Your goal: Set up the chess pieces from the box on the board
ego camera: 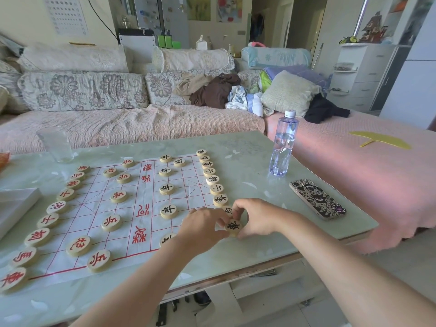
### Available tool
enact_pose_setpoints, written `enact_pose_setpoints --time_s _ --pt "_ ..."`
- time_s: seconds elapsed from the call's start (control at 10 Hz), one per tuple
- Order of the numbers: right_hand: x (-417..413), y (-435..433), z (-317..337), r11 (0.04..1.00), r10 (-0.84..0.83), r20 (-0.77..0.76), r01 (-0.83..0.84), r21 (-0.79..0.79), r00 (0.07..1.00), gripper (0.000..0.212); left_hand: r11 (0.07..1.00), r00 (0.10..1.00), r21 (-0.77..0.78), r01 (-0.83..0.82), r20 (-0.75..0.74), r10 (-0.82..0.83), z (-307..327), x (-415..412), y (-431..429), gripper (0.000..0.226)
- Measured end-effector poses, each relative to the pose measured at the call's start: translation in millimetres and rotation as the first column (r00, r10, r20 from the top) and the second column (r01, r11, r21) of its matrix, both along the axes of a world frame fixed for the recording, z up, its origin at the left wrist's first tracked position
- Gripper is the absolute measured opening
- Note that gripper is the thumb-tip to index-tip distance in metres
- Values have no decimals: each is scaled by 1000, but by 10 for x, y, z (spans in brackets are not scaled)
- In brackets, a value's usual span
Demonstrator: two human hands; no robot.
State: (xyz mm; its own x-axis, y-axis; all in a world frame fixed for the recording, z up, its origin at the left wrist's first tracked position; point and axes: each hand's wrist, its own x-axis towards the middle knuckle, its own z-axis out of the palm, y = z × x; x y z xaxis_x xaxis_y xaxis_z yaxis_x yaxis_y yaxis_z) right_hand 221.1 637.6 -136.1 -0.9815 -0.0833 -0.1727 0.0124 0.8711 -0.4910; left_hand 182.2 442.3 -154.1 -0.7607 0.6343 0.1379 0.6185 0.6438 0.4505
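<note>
With our left grip [203, 228] and right grip [256, 218] pinching the black chariot piece [233, 226] at the board's [94, 215] near corner, we should centre it on the corner crossing.

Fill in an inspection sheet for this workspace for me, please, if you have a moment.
Surface: pale glass-topped table, with the board sheet lying flat on it.
Job's things: red pieces lined down the board's left edge, black pieces down its right, more pieces between.
Clutter: water bottle, phone, drinking glass.
Grips: left hand and right hand both pinch the nearest black piece.
Cables: black cable on the far wall.
Surroundings: sofa with cushions and heaped clothes.
</note>
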Motion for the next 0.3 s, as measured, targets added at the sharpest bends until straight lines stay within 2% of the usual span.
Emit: enact_pose_setpoints --time_s 0.2,0.3 --pt "42 -40 99 1000 -14 27 14 -14 1000 46 1000 1000 11 2 -21 -2 61 56 -51 27" --pt "101 -85 311 994 -82 -16 81 -73 996 41 995 998 96 -40 -37 43 194 53 -167 26"
